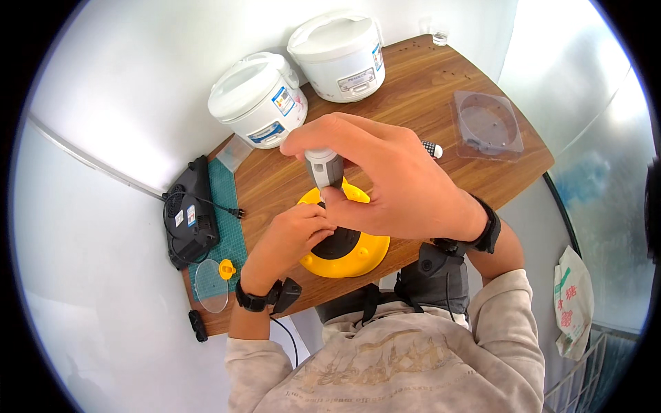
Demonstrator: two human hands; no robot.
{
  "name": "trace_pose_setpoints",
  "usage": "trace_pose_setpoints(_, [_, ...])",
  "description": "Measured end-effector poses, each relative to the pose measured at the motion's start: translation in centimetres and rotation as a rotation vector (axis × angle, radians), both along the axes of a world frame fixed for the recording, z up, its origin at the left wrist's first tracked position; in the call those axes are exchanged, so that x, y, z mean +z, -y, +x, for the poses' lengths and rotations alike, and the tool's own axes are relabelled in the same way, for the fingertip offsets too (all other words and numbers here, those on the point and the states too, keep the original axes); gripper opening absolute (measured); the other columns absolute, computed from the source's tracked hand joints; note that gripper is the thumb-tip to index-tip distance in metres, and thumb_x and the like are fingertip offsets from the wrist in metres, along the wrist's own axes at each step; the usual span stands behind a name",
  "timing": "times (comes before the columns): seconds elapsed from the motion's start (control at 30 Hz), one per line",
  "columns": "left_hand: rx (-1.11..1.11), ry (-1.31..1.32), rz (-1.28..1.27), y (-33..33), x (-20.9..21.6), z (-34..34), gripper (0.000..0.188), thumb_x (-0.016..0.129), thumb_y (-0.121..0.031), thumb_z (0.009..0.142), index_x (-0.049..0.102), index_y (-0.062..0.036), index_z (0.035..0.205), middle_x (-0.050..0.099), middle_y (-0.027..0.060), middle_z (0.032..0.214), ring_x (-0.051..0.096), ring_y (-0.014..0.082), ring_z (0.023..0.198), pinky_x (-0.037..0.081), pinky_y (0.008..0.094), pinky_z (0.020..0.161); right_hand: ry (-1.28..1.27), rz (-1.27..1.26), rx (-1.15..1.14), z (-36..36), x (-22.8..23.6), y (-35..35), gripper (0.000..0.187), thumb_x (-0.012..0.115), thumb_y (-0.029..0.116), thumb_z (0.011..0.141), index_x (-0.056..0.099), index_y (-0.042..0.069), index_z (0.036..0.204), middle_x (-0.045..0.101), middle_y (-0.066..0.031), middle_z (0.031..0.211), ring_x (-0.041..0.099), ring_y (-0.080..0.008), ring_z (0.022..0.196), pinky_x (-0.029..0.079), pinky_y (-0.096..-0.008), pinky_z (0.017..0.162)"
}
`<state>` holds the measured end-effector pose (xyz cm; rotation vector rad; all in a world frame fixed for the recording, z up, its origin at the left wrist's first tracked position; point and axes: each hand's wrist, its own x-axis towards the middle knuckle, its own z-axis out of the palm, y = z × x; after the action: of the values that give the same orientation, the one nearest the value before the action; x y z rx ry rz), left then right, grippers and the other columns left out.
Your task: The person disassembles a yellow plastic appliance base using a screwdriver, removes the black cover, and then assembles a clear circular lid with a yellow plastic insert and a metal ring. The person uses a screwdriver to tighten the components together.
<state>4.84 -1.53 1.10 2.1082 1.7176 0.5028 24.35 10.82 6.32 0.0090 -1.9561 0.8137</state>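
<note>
My right hand (403,182) is wrapped round a grey and white handheld tool that looks like an electric screwdriver (323,165), held upright with its lower end pointing down. Under it sits a round yellow base (358,267) with a black disc (341,246) in its middle, near the table's front edge. My left hand (289,237) rests over the base's left side. Its fingers are drawn together near the tool's lower end, and whatever they pinch is hidden. The tool's tip is also out of sight behind my hands.
Two white rice cookers (337,58) stand at the back. At left, a black appliance (189,217) with a cord lies by a green cutting mat (227,189), near a clear disc (211,286) and a small yellow part (227,269). A clear plastic tray (487,125) lies at right.
</note>
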Motion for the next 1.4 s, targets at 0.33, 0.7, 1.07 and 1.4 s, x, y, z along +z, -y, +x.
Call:
trace_pose_setpoints(0.33, [-0.157, -0.297, 0.179, -0.1, 0.4, 0.4, 0.011, 0.069, -0.009, 0.086, 0.068, -0.0029, 0.095, 0.062, 0.0077, 0.097, 0.063, 0.0246, 0.091, 0.054, 0.0331, 0.082, 0.136, -0.101, -0.03, 1.4, -0.1, 0.0, 0.049, 0.069, -0.003, 0.075, 0.064, 0.011, 0.122, 0.068, -0.006, 0.104, 0.065, -0.0226, 0.086, 0.058, -0.0305, 0.075])
trace_pose_setpoints(0.7, [-0.055, -0.052, -0.053, -1.0, 0.7, -0.1, 0.013, 0.07, -0.006, 0.083, 0.068, -0.0013, 0.095, 0.06, 0.0123, 0.1, 0.062, 0.0316, 0.094, 0.052, 0.0389, 0.084, 0.117, -0.1, 0.031, 0.5, -0.9, -0.1, 0.047, 0.072, 0.0, 0.077, 0.06, 0.011, 0.121, 0.065, -0.0098, 0.098, 0.063, -0.0247, 0.076, 0.054, -0.033, 0.068])
trace_pose_setpoints(1.07, [-0.032, -0.064, -0.076, -0.9, 1.7, 0.1, 0.026, 0.071, -0.005, 0.084, 0.067, -0.0017, 0.11, 0.063, 0.0142, 0.107, 0.064, 0.0338, 0.1, 0.052, 0.0398, 0.09, 0.136, -0.03, 0.011, -0.8, -1.9, -0.2, 0.046, 0.073, 0.002, 0.078, 0.06, 0.008, 0.122, 0.067, -0.0096, 0.111, 0.066, -0.0263, 0.087, 0.055, -0.0337, 0.076])
trace_pose_setpoints(1.4, [-0.045, -0.044, -0.056, -0.9, 1.3, -0.2, 0.025, 0.071, -0.005, 0.084, 0.067, -0.0017, 0.109, 0.064, 0.0141, 0.105, 0.064, 0.033, 0.098, 0.053, 0.0398, 0.087, 0.173, -0.085, 0.031, -1.3, -2.2, -0.2, 0.045, 0.072, 0.0, 0.078, 0.06, 0.008, 0.121, 0.067, -0.0108, 0.112, 0.065, -0.0278, 0.088, 0.055, -0.0343, 0.076])
